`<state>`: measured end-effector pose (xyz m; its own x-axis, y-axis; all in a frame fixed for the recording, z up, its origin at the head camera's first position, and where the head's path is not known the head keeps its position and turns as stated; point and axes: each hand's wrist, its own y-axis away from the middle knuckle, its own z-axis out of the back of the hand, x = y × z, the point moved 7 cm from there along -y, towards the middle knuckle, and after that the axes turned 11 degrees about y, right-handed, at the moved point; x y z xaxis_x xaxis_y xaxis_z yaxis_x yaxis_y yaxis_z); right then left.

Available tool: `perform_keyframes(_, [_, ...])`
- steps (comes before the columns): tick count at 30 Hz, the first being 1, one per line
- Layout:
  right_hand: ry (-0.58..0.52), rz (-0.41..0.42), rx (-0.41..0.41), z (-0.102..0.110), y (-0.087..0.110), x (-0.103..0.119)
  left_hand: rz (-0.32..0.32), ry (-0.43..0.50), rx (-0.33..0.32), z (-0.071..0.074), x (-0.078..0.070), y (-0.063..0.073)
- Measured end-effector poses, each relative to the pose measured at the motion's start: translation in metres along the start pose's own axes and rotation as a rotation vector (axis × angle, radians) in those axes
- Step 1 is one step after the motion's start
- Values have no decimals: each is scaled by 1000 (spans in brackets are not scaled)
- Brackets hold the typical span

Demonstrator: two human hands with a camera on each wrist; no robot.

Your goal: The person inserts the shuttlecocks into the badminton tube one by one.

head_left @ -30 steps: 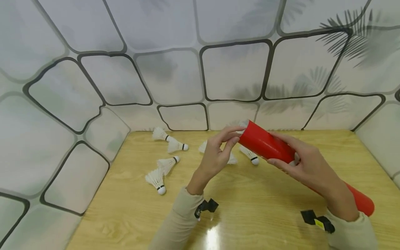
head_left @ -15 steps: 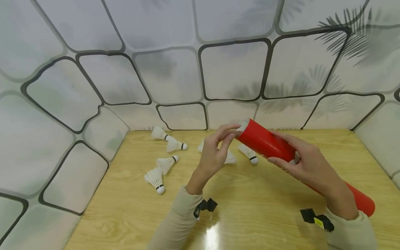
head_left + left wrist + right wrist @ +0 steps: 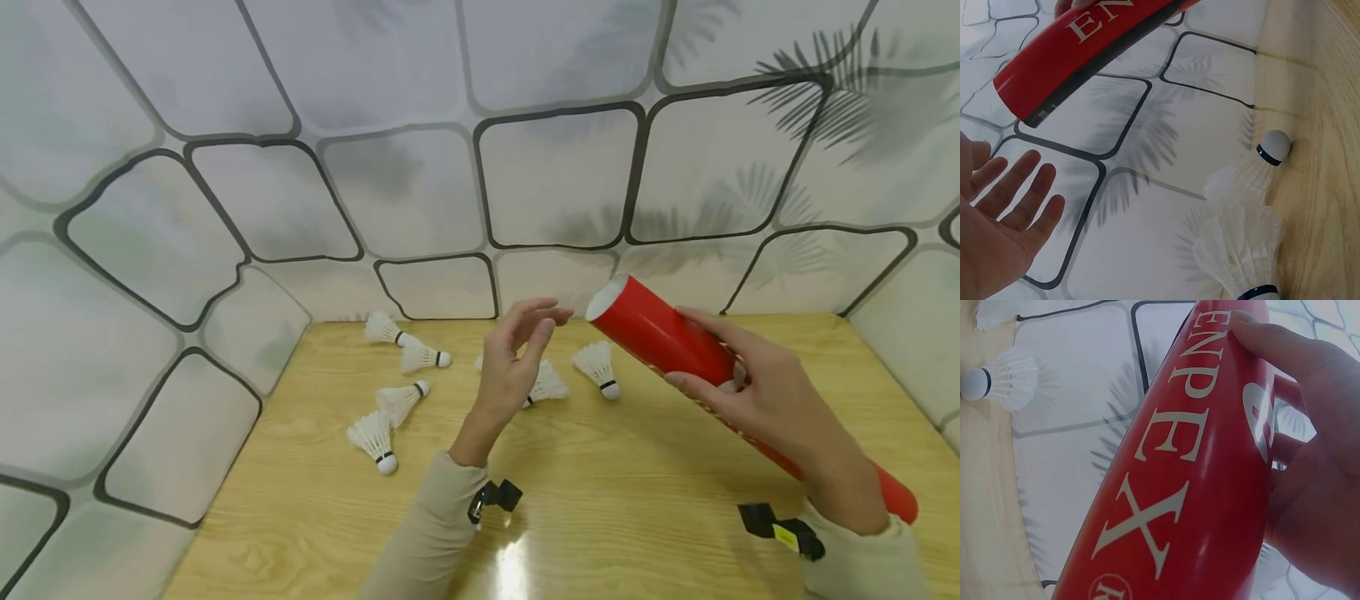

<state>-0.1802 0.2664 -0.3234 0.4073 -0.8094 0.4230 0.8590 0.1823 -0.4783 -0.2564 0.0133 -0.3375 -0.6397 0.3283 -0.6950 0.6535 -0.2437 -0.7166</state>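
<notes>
Gripping a red tube (image 3: pixel 663 333) right of centre, the right hand (image 3: pixel 780 396) is, I think, mid-packing, the empty, loose-fingered left hand (image 3: pixel 508 367) likely needing a shuttlecock (image 3: pixel 596 364) next.

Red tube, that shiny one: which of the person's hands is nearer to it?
The right: the right hand grips the red tube, while the left hand is just off its raised end, touching nothing.

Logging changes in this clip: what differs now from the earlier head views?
The red tube has shifted right in the right hand, away from the left hand. That left hand, earlier at the tube's mouth, is now apart, holding nothing. Unchanged: the right hand's grip, the shuttlecocks on the table.
</notes>
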Motion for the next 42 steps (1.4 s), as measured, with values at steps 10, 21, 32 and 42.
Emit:
perform_keyframes(10, [30,-81,-45,13,3,-14,223,-111,48,-2,43,9])
perform_keyframes(21, [34,-99,-133,38,7,-22,393,-358,249,-27,84,5])
perform_keyframes(32, [49,-192,-133,50,19,-36,555,-547,447,-42,118,2])
perform_keyframes(42, [97,-264,-149,55,24,-45,647,-678,575,-48,137,3])
